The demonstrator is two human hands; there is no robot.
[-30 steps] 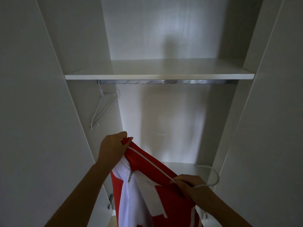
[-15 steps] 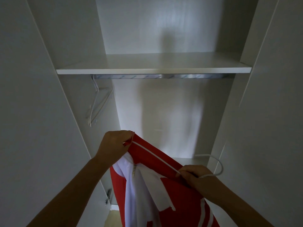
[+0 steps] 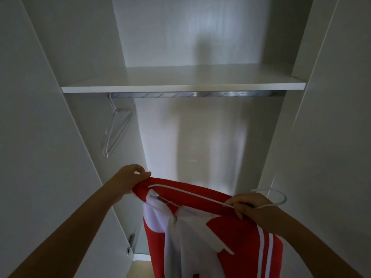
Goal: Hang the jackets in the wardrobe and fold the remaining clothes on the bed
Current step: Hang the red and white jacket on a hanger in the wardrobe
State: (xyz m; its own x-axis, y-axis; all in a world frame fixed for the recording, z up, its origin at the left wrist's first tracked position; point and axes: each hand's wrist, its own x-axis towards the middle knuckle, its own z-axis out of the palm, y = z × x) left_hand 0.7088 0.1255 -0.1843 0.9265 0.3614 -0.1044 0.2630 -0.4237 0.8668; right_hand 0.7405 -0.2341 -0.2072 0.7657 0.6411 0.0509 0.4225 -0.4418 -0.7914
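A red and white jacket [image 3: 241,233] hangs in front of me inside the open wardrobe, threaded on a white hanger [image 3: 273,201] whose hook sticks out to the right. My left hand [image 3: 128,179] grips the jacket's left shoulder. My right hand [image 3: 249,205] holds the hanger near its neck, together with the red cloth. Well above both hands, a metal rail [image 3: 190,94] runs under the white shelf [image 3: 180,88].
Two or three bare white hangers [image 3: 115,133] hang at the rail's left end. The wardrobe's side panels and open doors [image 3: 40,157] stand close on both sides. A door hinge [image 3: 130,243] shows at the lower left. A strip of light floor lies below the jacket.
Both hands have spread apart and pulled the jacket's shoulder line nearly level. The right hand and the hanger hook have risen a little. My view has shifted slightly.
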